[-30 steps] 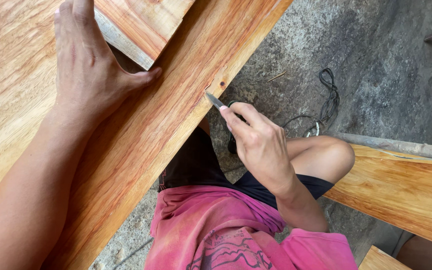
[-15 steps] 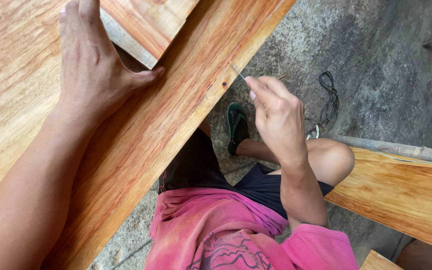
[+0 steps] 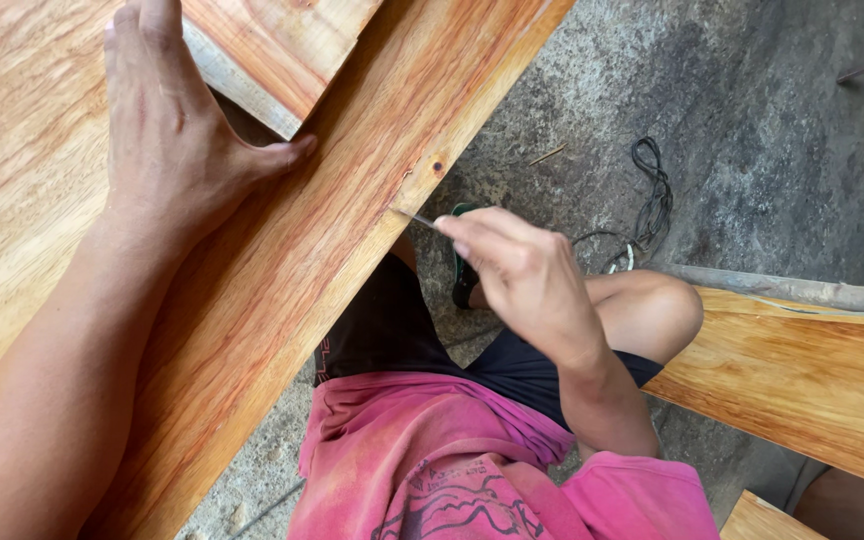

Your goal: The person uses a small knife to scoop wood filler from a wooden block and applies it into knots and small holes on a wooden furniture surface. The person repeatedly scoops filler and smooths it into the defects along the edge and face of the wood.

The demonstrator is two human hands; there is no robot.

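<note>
A wide reddish-orange wooden plank (image 3: 282,260) runs diagonally across the left of the head view. My left hand (image 3: 167,140) lies flat on it, fingers together, thumb spread toward the plank's edge. My right hand (image 3: 522,275) pinches a thin metal blade (image 3: 414,217), whose tip touches the plank's near edge just below a small dark knot (image 3: 437,167). A second wooden piece (image 3: 272,50) rests on top of the plank beside my left fingers.
Below lies a grey concrete floor (image 3: 752,130) with a black cord (image 3: 652,190) coiled on it. Another plank (image 3: 802,380) crosses at right, near my bent knee (image 3: 652,310). A green sandal (image 3: 464,285) shows under my right hand.
My right hand has moved up and toward the plank, bringing the blade's tip against the plank's edge. My left hand has stayed flat on the wood.
</note>
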